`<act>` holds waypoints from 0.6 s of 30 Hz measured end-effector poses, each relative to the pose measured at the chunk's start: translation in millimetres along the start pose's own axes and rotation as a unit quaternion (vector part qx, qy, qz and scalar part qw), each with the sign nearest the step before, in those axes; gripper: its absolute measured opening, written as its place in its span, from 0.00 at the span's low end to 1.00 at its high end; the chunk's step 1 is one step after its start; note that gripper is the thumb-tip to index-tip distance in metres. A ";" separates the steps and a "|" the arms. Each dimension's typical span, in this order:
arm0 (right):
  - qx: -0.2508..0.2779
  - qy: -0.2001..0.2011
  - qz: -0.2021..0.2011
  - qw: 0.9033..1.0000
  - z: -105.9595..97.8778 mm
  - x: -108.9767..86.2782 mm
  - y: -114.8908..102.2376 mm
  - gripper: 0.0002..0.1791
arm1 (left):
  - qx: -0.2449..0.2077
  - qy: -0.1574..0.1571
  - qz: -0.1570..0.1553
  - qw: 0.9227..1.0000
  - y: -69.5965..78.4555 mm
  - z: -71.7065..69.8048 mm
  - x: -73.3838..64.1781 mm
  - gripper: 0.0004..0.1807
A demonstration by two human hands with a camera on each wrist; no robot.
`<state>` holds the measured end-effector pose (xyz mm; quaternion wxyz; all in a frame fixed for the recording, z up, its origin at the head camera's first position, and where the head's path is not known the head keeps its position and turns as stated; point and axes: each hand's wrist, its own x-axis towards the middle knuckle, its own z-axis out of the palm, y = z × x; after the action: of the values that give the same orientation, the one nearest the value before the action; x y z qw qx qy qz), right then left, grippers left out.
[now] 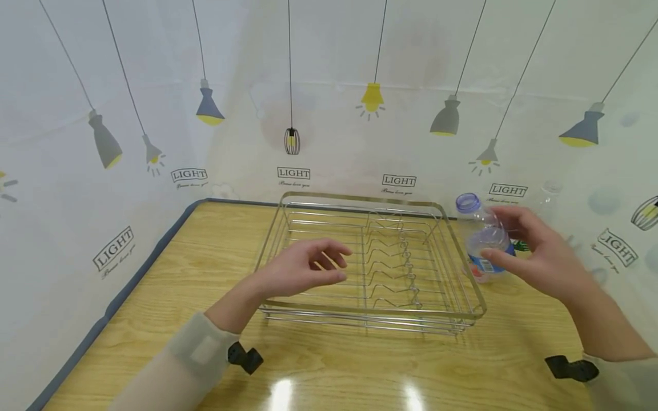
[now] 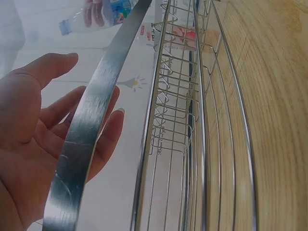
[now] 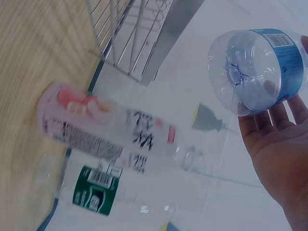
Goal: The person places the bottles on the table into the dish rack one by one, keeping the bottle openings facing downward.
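My right hand (image 1: 545, 257) grips a clear plastic bottle (image 1: 483, 231) with a purple mouth and a blue label, thumb on the near side. The bottle is raised beside the rack's right edge, and its ridged base faces the camera in the right wrist view. Over the front left of a wire dish rack (image 1: 475, 315) hovers my left hand (image 1: 303, 268), fingers loosely bent and holding nothing. In the left wrist view that hand (image 2: 33, 130) is partly hidden behind the rack's flat metal rim (image 2: 91, 115).
A clear bottle with a pink peach label (image 3: 91, 125) stands on the wooden table (image 1: 319, 365) right of the rack. Next to it is another clear bottle with a green label (image 3: 95, 190). A white cloth printed with lamps (image 1: 339, 131) surrounds the table's back and sides.
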<state>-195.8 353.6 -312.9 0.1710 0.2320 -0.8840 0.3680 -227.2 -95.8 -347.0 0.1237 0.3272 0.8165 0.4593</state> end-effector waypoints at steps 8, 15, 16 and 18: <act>0.009 -0.030 -0.043 0.999 24.1 17.9 -31.5 0.40 | -0.008 0.016 0.016 1.000 6.3 -2.0 4.2 0.26; -0.007 -0.074 -0.044 0.996 45.2 28.7 -51.6 0.37 | -0.010 0.024 0.013 1.000 7.8 -2.7 7.6 0.29; -0.006 -0.080 -0.047 0.996 48.3 29.9 -53.2 0.37 | -0.011 0.024 0.011 1.000 7.8 -2.9 8.0 0.29; -0.005 -0.091 -0.061 0.994 54.3 32.5 -56.2 0.37 | -0.013 0.026 0.011 1.000 7.7 -3.0 8.5 0.30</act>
<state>-199.9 269.8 -301.8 0.1128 0.3168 -0.8822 0.3297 -231.9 -89.5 -338.0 0.1013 0.3220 0.8098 0.4798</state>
